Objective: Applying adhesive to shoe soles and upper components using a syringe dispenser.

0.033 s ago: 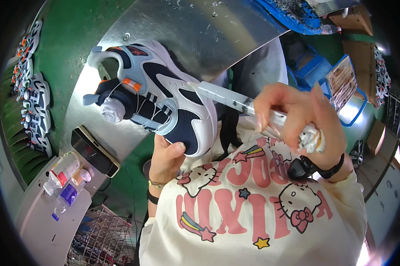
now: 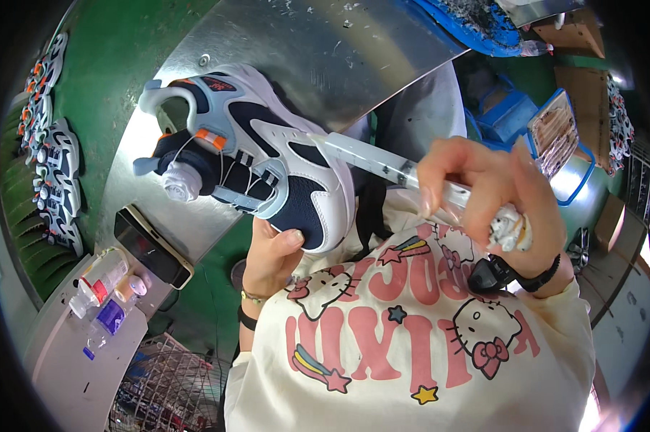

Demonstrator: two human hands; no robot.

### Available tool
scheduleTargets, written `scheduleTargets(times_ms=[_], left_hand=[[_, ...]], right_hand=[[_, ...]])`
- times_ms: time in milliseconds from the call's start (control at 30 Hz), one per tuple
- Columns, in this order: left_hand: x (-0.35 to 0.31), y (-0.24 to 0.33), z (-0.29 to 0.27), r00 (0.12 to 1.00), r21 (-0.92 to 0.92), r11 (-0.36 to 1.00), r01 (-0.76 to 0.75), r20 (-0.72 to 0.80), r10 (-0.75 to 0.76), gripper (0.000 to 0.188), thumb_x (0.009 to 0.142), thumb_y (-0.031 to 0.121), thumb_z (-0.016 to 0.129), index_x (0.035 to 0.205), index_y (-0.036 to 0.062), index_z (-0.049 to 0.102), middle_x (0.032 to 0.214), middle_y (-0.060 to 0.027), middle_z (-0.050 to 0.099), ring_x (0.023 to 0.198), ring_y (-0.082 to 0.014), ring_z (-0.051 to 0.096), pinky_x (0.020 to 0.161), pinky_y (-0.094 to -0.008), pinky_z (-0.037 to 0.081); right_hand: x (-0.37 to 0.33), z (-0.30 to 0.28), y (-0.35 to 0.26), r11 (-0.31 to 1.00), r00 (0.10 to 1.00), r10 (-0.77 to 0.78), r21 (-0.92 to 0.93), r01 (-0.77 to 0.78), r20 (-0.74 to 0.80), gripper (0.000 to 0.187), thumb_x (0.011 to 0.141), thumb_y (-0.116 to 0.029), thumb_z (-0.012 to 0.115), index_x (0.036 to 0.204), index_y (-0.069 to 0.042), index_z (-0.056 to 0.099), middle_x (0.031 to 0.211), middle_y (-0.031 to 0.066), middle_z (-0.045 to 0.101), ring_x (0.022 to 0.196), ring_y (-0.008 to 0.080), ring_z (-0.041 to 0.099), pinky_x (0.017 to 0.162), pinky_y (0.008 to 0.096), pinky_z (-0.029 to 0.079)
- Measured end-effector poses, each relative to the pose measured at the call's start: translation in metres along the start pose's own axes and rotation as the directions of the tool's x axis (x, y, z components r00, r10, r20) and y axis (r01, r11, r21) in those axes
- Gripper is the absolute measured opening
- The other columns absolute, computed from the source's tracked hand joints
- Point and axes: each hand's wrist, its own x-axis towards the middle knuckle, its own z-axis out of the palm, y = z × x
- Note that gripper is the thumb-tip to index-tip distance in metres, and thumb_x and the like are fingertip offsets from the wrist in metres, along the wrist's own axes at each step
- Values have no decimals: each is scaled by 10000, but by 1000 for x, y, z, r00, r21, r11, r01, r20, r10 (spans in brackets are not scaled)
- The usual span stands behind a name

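Observation:
My left hand (image 2: 274, 255) grips a sneaker (image 2: 256, 144) by its toe, thumb on the dark mesh. The sneaker is navy, white and light blue, with orange accents, thin laces and a white round dial. It lies tilted over the metal tabletop, heel toward the far left. My right hand (image 2: 483, 194) is closed around a clear syringe (image 2: 375, 160) with white contents and dark marks. Crumpled white material (image 2: 508, 229) covers its back end, beside my palm. The syringe's tip meets or nearly meets the sneaker's side close to the sole; exact contact is unclear.
A dark phone with a gold edge (image 2: 154, 246) lies at the metal table's (image 2: 317, 57) near left. Small bottles (image 2: 112, 317) stand on a pale side table. Sneakers (image 2: 57, 180) line a green conveyor at left. A blue basin (image 2: 476, 25) and blue stool (image 2: 505, 111) are at right.
My right hand and the syringe have shifted very slightly to the right. The sneaker and my left hand are almost unmoved.

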Motion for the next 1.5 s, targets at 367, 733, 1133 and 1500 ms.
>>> scheduleTargets(times_ms=[367,733,1133,1500], left_hand=[[42,-12,23,986,-206,967,153,100,-135,701,635,-57,715,1260,48,414,1178,-85,521,1104,-238,512,969,-386,407],[100,-5,81,970,-329,944,42,240,40,746,683,-17,671,1337,48,317,1389,-58,357,1335,-218,268,1132,-417,195],[133,10,104,945,-377,908,-181,188,266,494,845,115,592,1287,12,397,1360,-148,398,1221,-234,429,1055,-363,345],[108,42,141,991,-513,849,-129,-93,94,321,835,185,648,1070,-14,557,1148,-146,582,1100,-205,550,869,-272,515]], right_hand=[[-14,0,-16,991,983,-120,-72,111,-142,695,963,-322,31,478,-95,475,820,151,517,690,208,478,684,283,432],[-20,-6,-32,961,953,-221,-215,177,-207,702,959,-341,35,513,-129,534,836,117,516,679,180,420,715,314,304],[2,-7,-29,891,933,-337,-364,271,-130,650,950,-390,90,581,-140,563,883,135,514,728,204,435,726,330,322],[10,-3,-13,848,920,-380,-433,305,-95,637,960,-457,155,581,-129,549,891,107,518,776,222,442,732,346,383]])
